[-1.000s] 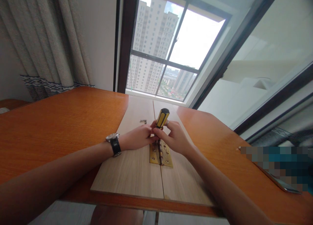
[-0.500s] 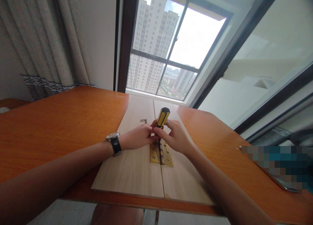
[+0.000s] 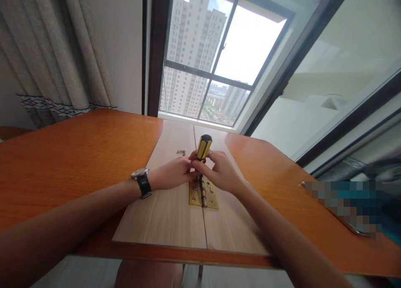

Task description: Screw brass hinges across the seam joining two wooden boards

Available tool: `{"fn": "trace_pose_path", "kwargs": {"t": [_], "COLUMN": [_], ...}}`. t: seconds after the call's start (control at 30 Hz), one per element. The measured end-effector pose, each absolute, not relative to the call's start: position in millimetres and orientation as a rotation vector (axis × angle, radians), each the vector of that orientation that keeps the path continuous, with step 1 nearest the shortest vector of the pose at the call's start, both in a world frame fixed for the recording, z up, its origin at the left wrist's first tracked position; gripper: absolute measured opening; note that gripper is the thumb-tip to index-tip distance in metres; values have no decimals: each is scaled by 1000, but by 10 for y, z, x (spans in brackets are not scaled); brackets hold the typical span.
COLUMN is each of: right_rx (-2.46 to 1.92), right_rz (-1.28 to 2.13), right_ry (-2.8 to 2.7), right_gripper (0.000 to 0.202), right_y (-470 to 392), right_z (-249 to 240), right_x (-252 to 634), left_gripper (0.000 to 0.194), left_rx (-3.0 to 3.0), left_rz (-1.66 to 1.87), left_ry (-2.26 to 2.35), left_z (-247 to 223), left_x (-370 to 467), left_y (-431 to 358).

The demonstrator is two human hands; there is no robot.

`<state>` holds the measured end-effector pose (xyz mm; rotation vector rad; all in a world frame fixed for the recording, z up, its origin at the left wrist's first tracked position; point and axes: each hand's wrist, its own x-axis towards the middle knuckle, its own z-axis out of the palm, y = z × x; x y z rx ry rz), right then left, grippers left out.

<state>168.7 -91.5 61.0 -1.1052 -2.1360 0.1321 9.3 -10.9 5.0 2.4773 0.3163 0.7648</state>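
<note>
A screwdriver [image 3: 204, 147] with a yellow and black handle stands nearly upright over a brass hinge [image 3: 194, 196]. The hinge lies across the seam between two pale wooden boards [image 3: 159, 217]. My right hand [image 3: 224, 171] grips the lower handle with its fingers closed. My left hand [image 3: 175, 172], with a watch on the wrist, is pinched close to the base of the handle; what its fingertips hold is hidden. The screwdriver's tip is also hidden behind the fingers. A few small screws [image 3: 181, 152] lie on the left board beyond my left hand.
The boards rest on an orange-brown wooden table [image 3: 94, 154], whose front edge runs below them. A flat object with a thin metallic edge, partly blurred out, is at the table's right side. Beyond the table are a window [image 3: 209, 75] and a grey curtain [image 3: 56, 49].
The whole view has shifted slightly, so everything appears a little further left and up. Both hands keep their positions around the screwdriver over the hinge.
</note>
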Motion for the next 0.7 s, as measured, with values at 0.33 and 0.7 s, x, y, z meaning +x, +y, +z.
{"fn": "trace_pose_path", "kwargs": {"t": [0.33, 0.7], "right_rx": [-1086, -1175], "right_rz": [200, 268], "right_ry": [-2153, -2097], "right_gripper": [15, 12], "right_y": [-903, -884], "right_z": [620, 612], "right_x": [1678, 1691], "left_gripper": [16, 15], "left_rx": [2490, 2319], "left_rz": [721, 700], "left_ry": [420, 478], "left_z": [9, 100], "left_x": [94, 76], "left_y": [-89, -101]}}
